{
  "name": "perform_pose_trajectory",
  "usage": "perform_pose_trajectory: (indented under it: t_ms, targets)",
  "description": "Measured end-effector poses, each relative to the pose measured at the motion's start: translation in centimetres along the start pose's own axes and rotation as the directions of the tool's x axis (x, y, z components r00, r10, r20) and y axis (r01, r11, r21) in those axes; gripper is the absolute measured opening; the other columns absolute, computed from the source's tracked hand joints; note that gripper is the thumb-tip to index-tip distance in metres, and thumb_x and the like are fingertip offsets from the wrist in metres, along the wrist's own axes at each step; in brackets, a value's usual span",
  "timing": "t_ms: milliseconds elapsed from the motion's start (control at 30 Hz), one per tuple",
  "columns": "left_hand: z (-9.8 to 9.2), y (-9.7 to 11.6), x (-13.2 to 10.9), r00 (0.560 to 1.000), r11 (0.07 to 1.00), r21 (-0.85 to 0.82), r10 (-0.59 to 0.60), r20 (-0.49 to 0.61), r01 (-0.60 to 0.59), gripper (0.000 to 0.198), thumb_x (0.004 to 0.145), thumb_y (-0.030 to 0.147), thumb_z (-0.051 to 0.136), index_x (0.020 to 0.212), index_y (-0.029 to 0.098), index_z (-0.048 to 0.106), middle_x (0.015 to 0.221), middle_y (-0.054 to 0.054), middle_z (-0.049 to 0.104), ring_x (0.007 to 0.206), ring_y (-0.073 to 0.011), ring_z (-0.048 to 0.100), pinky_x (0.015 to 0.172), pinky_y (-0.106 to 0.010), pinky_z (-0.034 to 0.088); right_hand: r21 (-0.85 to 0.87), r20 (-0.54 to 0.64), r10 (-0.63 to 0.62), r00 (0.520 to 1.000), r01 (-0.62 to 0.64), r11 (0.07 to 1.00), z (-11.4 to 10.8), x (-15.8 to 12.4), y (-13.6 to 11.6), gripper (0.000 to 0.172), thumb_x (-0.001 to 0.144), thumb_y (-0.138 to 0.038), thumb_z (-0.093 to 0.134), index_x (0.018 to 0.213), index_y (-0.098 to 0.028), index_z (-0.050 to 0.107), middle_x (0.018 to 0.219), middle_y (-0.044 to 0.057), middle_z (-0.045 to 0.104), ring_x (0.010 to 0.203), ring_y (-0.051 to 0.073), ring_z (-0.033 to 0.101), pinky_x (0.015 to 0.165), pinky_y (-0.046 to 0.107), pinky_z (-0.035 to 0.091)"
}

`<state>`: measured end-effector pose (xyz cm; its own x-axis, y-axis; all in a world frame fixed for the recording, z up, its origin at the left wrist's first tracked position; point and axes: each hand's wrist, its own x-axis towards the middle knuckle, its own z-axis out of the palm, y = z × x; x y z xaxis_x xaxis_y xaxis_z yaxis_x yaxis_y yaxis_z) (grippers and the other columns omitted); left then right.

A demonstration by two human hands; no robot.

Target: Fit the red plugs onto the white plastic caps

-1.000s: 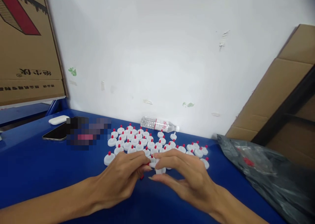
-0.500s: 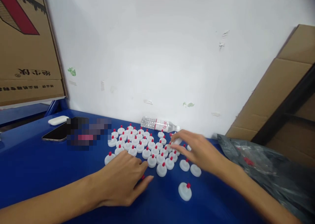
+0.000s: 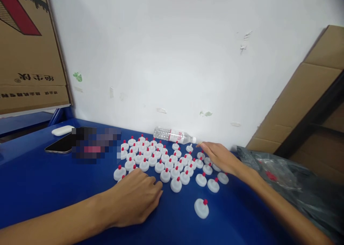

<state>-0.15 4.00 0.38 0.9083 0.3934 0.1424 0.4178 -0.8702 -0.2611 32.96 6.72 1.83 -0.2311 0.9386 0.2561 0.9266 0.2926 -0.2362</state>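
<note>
Many white round caps with narrow red tips (image 3: pixel 176 184) stand in a cluster on the blue table (image 3: pixel 172 223). My left hand (image 3: pixel 139 196) rests closed at the near left side of the cluster, its thumb against the curled fingers; anything inside is hidden. My right hand (image 3: pixel 219 157) reaches over the caps at the right side, fingers stretched out and holding nothing visible. Close to its fingertips stands a white cap with a bare white nozzle (image 3: pixel 189 148), lacking a red tip. One red-tipped cap (image 3: pixel 201 208) lies apart, nearer to me.
A clear plastic bottle (image 3: pixel 174 135) lies along the wall behind the caps. At the left are a phone (image 3: pixel 60 144) and a white oblong case (image 3: pixel 62 130). Dark plastic sheeting (image 3: pixel 292 191) covers the right side; a cardboard box (image 3: pixel 32 58) stands at the left.
My right hand has moved to the right and straightened its fingers, uncovering the bare-nozzled cap and several others. My left thumb has drawn in, and the red bit beside it is now hidden.
</note>
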Motion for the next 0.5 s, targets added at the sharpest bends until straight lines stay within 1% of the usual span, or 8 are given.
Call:
perform_pose_trajectory:
  t_ms: [133, 233, 367, 500]
  targets:
    - [-0.2, 0.0, -0.1, 0.998, 0.998, -0.061, -0.014, -0.056, 0.011, 0.016, 0.095, 0.019, 0.048, 0.084, 0.018, 0.058, 0.072, -0.004, 0.066, 0.055, -0.0222, 0.064, 0.049, -0.032, 0.038, 0.034, -0.010, -0.065, 0.998, 0.065, 0.997, 0.3, 0.2, -0.9, 0.057, 0.106, -0.055, 0.022, 0.120, -0.023, 0.068, 0.130, 0.009, 0.068, 0.128, 0.028, 0.057, 0.111, 0.049, 0.041]
    - [-0.3, 0.0, 0.0, 0.998, 0.996, -0.093, -0.005, -0.063, -0.001, 0.013, 0.095, 0.018, 0.048, 0.087, 0.019, 0.058, 0.078, -0.003, 0.066, 0.057, -0.0214, 0.063, 0.049, -0.032, 0.037, 0.061, 0.016, -0.096, 0.995, 0.094, 0.994, 1.0, 0.3, -1.2, 0.058, 0.105, -0.056, 0.024, 0.136, -0.024, 0.061, 0.145, 0.007, 0.058, 0.138, 0.027, 0.049, 0.119, 0.051, 0.033]
    - [-0.1, -0.1, 0.0, 0.998, 0.994, -0.107, -0.009, -0.055, 0.003, 0.013, 0.095, 0.018, 0.047, 0.090, 0.019, 0.059, 0.081, -0.003, 0.066, 0.059, -0.0202, 0.062, 0.050, -0.032, 0.036, 0.082, 0.061, -0.074, 0.995, 0.069, 0.994, 2.1, 0.4, -0.8, 0.062, 0.104, -0.060, 0.024, 0.143, -0.023, 0.056, 0.150, 0.008, 0.053, 0.142, 0.027, 0.044, 0.121, 0.052, 0.030]
    - [0.1, -0.1, -0.1, 0.998, 0.992, -0.127, -0.023, -0.055, 0.016, 0.011, 0.093, 0.017, 0.049, 0.093, 0.020, 0.060, 0.085, -0.002, 0.065, 0.061, -0.0196, 0.061, 0.050, -0.033, 0.033, 0.088, 0.083, -0.059, 0.995, 0.052, 0.995, 2.6, 0.3, -0.5, 0.060, 0.104, -0.061, 0.027, 0.139, -0.025, 0.060, 0.148, 0.008, 0.055, 0.142, 0.029, 0.045, 0.118, 0.054, 0.032]
